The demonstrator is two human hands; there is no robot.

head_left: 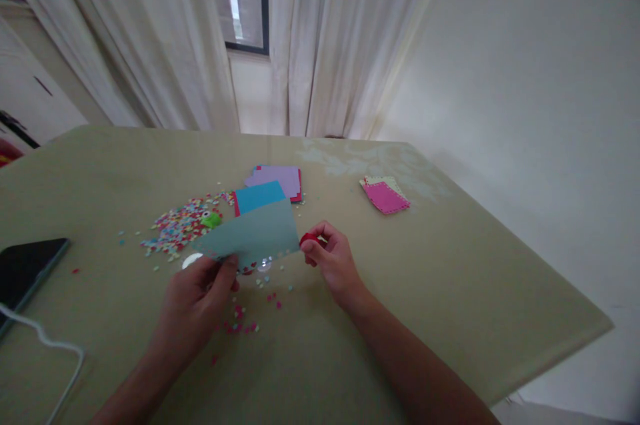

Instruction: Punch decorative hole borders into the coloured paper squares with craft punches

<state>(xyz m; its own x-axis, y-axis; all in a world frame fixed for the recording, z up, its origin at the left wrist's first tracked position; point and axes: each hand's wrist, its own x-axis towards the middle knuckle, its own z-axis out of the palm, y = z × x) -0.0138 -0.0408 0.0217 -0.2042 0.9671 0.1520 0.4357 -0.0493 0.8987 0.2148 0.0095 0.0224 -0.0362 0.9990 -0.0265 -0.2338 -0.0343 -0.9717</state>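
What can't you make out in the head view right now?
All in the head view:
Red object: partly covered by the right hand, too blurred to identify.
White object: partly hidden behind the left hand and pale blue card.
Dark device: cut off by the left edge.
Pale card: mostly covered by the pink card.
Coloured bits: too small and jumbled to count.

On the table [450, 291], a phone [30, 271] lies left of the confetti [177, 228], a paper stack [270, 190] right of that, and cards [385, 197] farther right. The held sheet [253, 236] is before the stack; curtains [340, 45] hang behind the table.
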